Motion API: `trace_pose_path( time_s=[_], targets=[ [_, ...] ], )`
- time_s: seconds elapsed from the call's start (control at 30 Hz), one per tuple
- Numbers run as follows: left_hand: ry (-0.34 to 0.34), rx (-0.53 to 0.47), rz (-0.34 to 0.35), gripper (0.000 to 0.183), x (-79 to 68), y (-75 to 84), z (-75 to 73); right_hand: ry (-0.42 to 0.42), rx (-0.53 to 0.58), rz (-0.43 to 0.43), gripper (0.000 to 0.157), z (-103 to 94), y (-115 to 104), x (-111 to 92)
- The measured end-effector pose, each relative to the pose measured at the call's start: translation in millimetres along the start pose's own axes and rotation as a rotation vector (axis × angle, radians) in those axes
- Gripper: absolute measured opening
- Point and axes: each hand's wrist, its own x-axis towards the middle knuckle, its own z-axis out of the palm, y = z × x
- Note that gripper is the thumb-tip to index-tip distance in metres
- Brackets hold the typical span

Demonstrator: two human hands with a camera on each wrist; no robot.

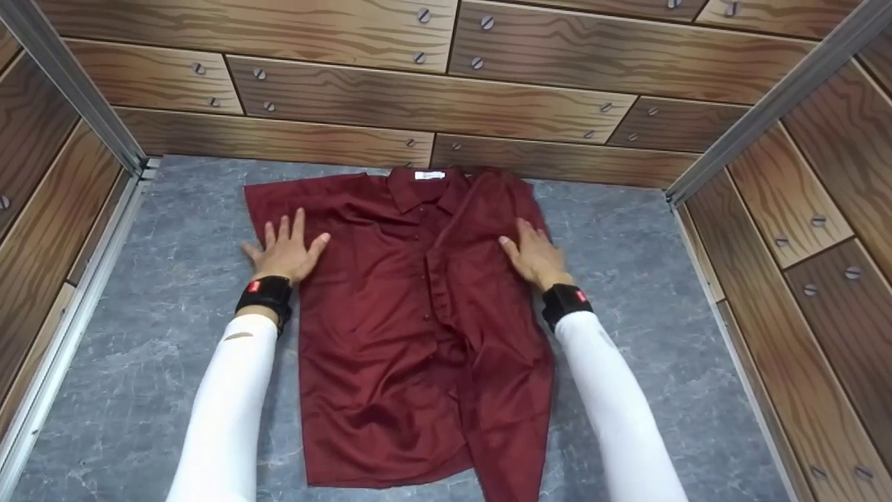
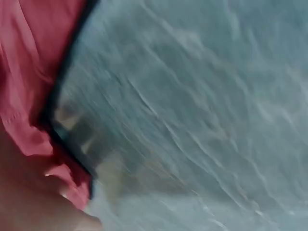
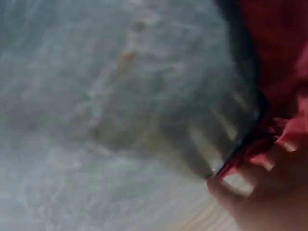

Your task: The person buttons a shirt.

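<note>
A dark red button-up shirt point(image 1: 376, 300) lies front up, collar at the far end with a white label inside. One sleeve point(image 1: 512, 418) runs down along its right side past the hem. My left hand point(image 1: 284, 254) rests with spread fingers on the left shoulder and sleeve part. On the shirt's right edge lies my right hand point(image 1: 535, 256), fingers stretched forward. In the left wrist view, part of the left hand point(image 2: 38, 202) shows beside red cloth. The right wrist view is blurred, with the right hand point(image 3: 269, 192) at the cloth's edge.
A grey marbled surface point(image 1: 153, 348) lies under the shirt. Wood-patterned panels point(image 1: 348, 90) stand behind and on both sides, with metal rails point(image 1: 773, 97) at the corners. The far panel is close behind the collar.
</note>
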Motion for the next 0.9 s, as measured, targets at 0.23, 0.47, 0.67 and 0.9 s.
trace_pose_path(
  time_s=[0.23, 0.47, 0.67, 0.9],
  targets=[
    [-0.033, 0.069, -0.048, 0.094, -10.4, -9.7, -3.9, 0.024, -0.23, 0.16, 0.079, -15.8, -7.6, -16.5],
    [0.213, 0.181, 0.029, 0.074, -5.2, 19.0, 4.4, 0.343, -0.252, -0.116, 0.036, -13.8, -48.8, -9.3],
    [0.312, -0.036, 0.406, 0.03, 5.1, 81.1, 27.6, 0.423, -0.105, -0.465, 0.025, -4.8, -99.8, 20.4],
    [0.048, -0.389, 0.352, 0.038, -5.4, 149.6, 60.0, 0.321, -0.204, -0.369, 0.023, 0.0, -136.9, 45.3]
  ],
)
